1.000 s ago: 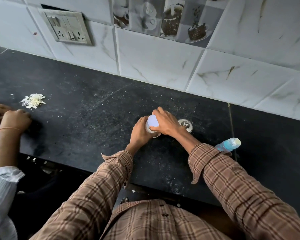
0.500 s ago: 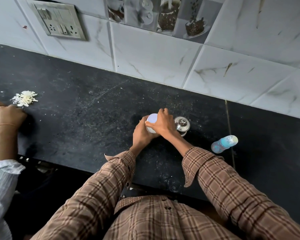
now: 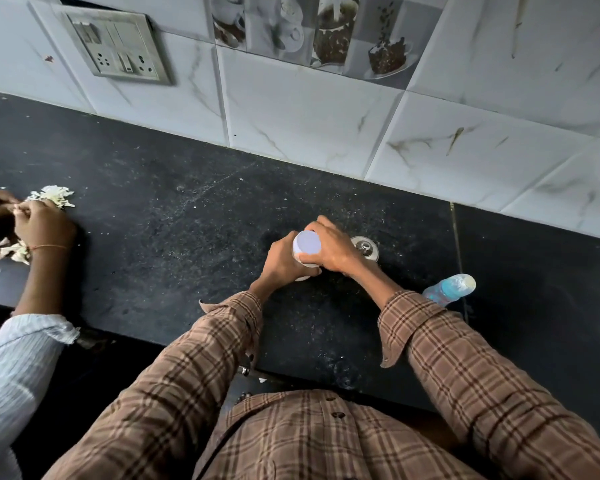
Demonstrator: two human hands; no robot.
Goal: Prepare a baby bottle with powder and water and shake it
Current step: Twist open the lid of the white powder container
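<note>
A small white container point(image 3: 307, 244) with a round white lid stands on the black counter point(image 3: 174, 237). My left hand point(image 3: 282, 259) wraps around its body from the left. My right hand point(image 3: 329, 245) closes over its lid from the right. A baby bottle point(image 3: 448, 289) with a pale blue body and a cream top lies on its side to the right, partly hidden behind my right sleeve. Whether the lid is tight or loose cannot be told.
A small steel lidded pot point(image 3: 366, 247) stands just behind my right hand. At the far left another person's hands point(image 3: 39, 223) work on white shreds point(image 3: 54, 195). A tiled wall with a socket plate point(image 3: 116, 46) backs the counter.
My hands stay on the white container, with the right hand shifting a little on the lid. The other person's hands have moved up to the white shreds. The view has tilted slightly.
</note>
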